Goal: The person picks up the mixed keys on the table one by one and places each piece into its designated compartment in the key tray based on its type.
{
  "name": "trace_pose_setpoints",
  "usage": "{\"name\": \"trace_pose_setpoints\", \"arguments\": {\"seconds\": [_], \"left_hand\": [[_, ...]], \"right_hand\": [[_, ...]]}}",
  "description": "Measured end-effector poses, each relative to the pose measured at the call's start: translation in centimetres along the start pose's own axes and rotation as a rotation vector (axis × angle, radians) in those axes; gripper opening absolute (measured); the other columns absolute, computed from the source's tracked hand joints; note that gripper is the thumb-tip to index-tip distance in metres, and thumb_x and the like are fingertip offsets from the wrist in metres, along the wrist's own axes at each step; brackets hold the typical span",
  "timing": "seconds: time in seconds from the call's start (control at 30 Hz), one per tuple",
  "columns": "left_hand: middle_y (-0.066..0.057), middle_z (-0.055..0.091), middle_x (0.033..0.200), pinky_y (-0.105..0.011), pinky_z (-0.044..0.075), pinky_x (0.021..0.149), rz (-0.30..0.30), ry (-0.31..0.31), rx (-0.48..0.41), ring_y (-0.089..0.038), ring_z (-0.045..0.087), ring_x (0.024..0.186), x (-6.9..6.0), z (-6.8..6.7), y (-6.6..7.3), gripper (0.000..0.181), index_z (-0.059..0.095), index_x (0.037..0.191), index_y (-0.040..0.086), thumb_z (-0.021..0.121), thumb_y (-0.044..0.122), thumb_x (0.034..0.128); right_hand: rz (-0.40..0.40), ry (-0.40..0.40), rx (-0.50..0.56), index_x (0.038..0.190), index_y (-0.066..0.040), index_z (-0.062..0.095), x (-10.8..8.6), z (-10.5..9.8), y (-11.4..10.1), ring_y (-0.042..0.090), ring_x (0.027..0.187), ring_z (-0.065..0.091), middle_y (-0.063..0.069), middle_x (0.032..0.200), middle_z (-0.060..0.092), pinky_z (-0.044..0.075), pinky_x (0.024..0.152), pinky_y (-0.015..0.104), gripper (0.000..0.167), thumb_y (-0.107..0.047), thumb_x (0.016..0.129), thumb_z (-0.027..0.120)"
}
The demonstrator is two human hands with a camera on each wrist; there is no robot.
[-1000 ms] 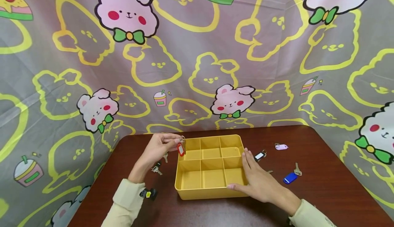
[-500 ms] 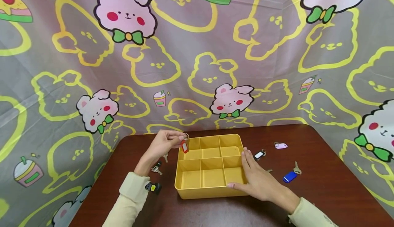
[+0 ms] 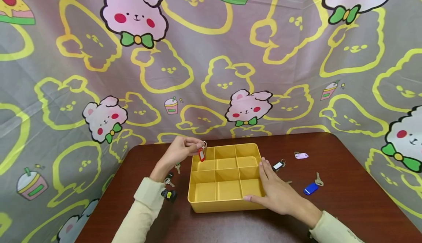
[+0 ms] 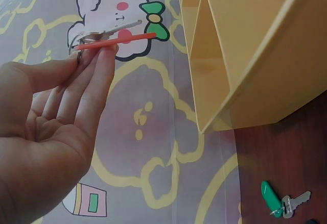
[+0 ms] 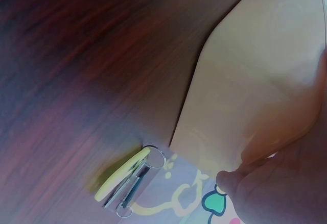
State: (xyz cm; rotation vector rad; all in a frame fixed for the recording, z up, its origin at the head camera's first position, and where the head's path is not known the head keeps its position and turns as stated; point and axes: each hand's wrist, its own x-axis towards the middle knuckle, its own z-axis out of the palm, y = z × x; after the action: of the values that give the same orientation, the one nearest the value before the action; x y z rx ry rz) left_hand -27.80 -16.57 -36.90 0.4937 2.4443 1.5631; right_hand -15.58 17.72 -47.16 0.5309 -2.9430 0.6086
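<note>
1. Left hand (image 3: 179,151) pinches the one red key tag (image 3: 202,155) near its ring, at the box's (image 3: 227,207) back left corner
2. Right hand (image 3: 280,195), fingers straight, rests against the box's right wall
3. Tag looks light, stiff, smooth; best held by its ring
4. One box; right of it, one each: black tag (image 3: 278,165), lilac tag (image 3: 301,156), blue tag (image 3: 310,189), yellow tag (image 5: 121,175); left, two keys (image 3: 170,182)

Keys (image 3: 318,179) lie left and right of the box (image 3: 227,207) on the table (image 3: 356,206) (cloth (image 3: 197,85) behind).

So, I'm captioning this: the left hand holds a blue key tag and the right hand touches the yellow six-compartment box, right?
The key tag in the left hand is red, not blue, as the head view shows; the rest stands.
</note>
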Motion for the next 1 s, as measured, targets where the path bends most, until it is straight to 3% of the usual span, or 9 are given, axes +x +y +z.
{"name": "trace_pose_setpoints", "arguments": {"seconds": [0.23, 0.57, 0.83, 1.0], "left_hand": [[-0.018, 0.077, 0.125, -0.038, 0.064, 0.093, -0.009, -0.015, 0.015, -0.028, 0.076, 0.114, 0.3, -0.1, 0.1, 0.025, 0.076, 0.123, 0.0, 0.062, 0.009, 0.1047], [-0.018, 0.076, 0.126, -0.038, 0.064, 0.093, -0.039, -0.063, 0.019, -0.024, 0.076, 0.115, 1.8, 0.0, -0.4, 0.025, 0.076, 0.123, -0.002, 0.06, 0.005, 0.1044], [-0.021, 0.075, 0.128, -0.043, 0.063, 0.097, -0.032, -0.121, 0.001, -0.033, 0.073, 0.12, 2.5, -0.1, -0.6, 0.026, 0.075, 0.124, -0.003, 0.06, 0.006, 0.1047], [-0.021, 0.075, 0.128, -0.043, 0.063, 0.096, -0.046, -0.122, -0.01, -0.035, 0.073, 0.12, 2.8, 0.0, -0.5, 0.026, 0.074, 0.125, -0.004, 0.06, 0.006, 0.1047]], "right_hand": [[-0.003, -0.004, 0.009, 0.163, 0.01, 0.021, -0.1, 0.1, 0.0, 0.044, 0.162, 0.019, 0.03, 0.174, 0.01, 0.039, 0.122, 0.056, 0.128, -0.088, 0.087, 0.053], [-0.012, 0.009, -0.01, 0.162, 0.011, 0.022, 0.0, 0.0, 0.0, 0.044, 0.162, 0.021, 0.031, 0.174, 0.012, 0.039, 0.123, 0.055, 0.129, -0.089, 0.086, 0.051], [-0.011, 0.012, -0.001, 0.162, 0.011, 0.022, 0.0, 0.0, -0.1, 0.044, 0.162, 0.021, 0.03, 0.174, 0.012, 0.039, 0.123, 0.055, 0.129, -0.088, 0.086, 0.053], [-0.008, 0.01, 0.0, 0.162, 0.01, 0.022, 0.0, 0.0, -0.1, 0.044, 0.162, 0.02, 0.03, 0.174, 0.011, 0.039, 0.123, 0.055, 0.129, -0.089, 0.086, 0.052]]}}
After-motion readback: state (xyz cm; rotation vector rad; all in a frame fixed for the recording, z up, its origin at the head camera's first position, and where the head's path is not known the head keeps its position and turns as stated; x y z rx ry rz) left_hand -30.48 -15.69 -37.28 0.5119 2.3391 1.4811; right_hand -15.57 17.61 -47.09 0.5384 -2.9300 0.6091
